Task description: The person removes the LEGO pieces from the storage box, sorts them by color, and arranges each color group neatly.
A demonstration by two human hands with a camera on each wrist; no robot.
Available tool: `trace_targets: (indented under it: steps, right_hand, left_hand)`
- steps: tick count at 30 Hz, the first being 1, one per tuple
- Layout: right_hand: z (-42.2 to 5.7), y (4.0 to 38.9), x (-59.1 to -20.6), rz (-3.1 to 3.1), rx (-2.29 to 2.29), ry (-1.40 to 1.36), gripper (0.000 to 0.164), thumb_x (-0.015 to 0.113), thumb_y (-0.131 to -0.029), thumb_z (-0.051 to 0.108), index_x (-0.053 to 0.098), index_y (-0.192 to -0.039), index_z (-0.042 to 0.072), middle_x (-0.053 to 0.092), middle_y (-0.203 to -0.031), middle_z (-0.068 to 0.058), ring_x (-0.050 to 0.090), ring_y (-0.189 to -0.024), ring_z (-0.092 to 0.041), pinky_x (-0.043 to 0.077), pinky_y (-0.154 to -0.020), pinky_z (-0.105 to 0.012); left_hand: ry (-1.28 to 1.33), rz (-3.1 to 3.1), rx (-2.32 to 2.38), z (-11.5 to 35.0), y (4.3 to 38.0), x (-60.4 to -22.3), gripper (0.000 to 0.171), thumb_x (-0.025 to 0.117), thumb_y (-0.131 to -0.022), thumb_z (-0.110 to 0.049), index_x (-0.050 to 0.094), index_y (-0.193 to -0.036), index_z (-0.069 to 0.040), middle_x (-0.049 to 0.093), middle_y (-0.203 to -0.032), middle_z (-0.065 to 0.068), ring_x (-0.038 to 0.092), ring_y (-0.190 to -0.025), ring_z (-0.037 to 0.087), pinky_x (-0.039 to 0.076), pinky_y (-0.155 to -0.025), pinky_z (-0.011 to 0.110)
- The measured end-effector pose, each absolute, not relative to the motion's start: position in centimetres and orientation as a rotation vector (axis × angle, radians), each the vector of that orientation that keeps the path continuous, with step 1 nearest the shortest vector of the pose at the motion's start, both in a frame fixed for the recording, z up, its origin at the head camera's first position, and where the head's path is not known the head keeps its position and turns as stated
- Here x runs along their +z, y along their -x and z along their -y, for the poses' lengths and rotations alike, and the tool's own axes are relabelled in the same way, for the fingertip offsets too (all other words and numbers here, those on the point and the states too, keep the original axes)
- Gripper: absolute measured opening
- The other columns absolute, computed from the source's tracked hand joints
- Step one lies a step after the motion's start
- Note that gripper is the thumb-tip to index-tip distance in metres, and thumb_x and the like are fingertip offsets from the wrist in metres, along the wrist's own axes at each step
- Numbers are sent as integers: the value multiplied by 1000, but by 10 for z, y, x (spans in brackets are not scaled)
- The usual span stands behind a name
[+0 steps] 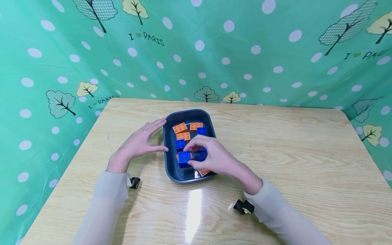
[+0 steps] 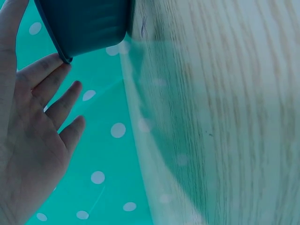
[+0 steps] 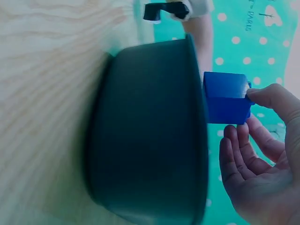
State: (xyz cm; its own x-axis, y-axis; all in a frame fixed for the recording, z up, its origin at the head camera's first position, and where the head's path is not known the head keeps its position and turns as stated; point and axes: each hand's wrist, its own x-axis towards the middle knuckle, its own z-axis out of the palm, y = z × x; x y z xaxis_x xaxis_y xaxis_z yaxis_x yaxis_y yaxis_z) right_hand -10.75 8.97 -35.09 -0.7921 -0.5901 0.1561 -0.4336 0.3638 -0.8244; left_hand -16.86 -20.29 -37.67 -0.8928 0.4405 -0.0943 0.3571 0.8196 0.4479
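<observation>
A blue toy brick (image 1: 184, 158) is pinched between the thumb and fingers of my right hand (image 1: 215, 154), over the near part of a dark blue tray (image 1: 173, 173). In the right wrist view this brick (image 3: 227, 98) is raised past the tray's rim. My left hand (image 1: 137, 143) is at the tray's left side, thumb and fingers spread, fingertips touching the rim. Inside the tray lie orange bricks (image 1: 180, 128) and other blue bricks (image 1: 180, 144). My right hand partly hides some of them.
The tray stands on a light wooden table (image 1: 291, 149). Behind the table hangs a green dotted cloth (image 1: 214, 68) with printed trees. Small black devices (image 1: 244, 206) are worn at both wrists. Light glares off the wood in front of the tray.
</observation>
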Motion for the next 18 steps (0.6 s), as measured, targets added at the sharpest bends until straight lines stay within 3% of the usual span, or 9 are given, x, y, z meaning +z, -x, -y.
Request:
trace_targets:
  steps: [5, 15, 18]
  right_hand:
    - [-103, 110, -340, -2424, -1543, 923, 29, 78, -81, 6, 71, -109, 9, 68, -111, -4, 66, -101, -19, 59, -92, -44]
    - [-139, 116, -321, -2504, -1686, 809, 33, 76, -85, 1, 71, -117, 5, 65, -119, -9, 68, -107, -21, 58, -99, -35]
    - [-153, 116, -322, -2537, -1724, 785, 33, 75, -86, 0, 70, -118, 3, 65, -121, -10, 68, -109, -16, 57, -99, -28]
  left_hand:
    - [-637, -2812, 633, 203, 169, -376, 107, 76, -77, -62, 21, -160, -26, 19, -168, 3, 17, -153, 44, 13, -126, 60]
    - [-638, -2818, 658, 204, 168, -374, 106, 79, -77, -56, 21, -160, -25, 20, -168, 5, 16, -153, 45, 13, -126, 61]
    - [-640, -2806, 671, 203, 163, -377, 106, 80, -77, -55, 22, -160, -23, 21, -168, 6, 17, -153, 44, 13, -126, 61]
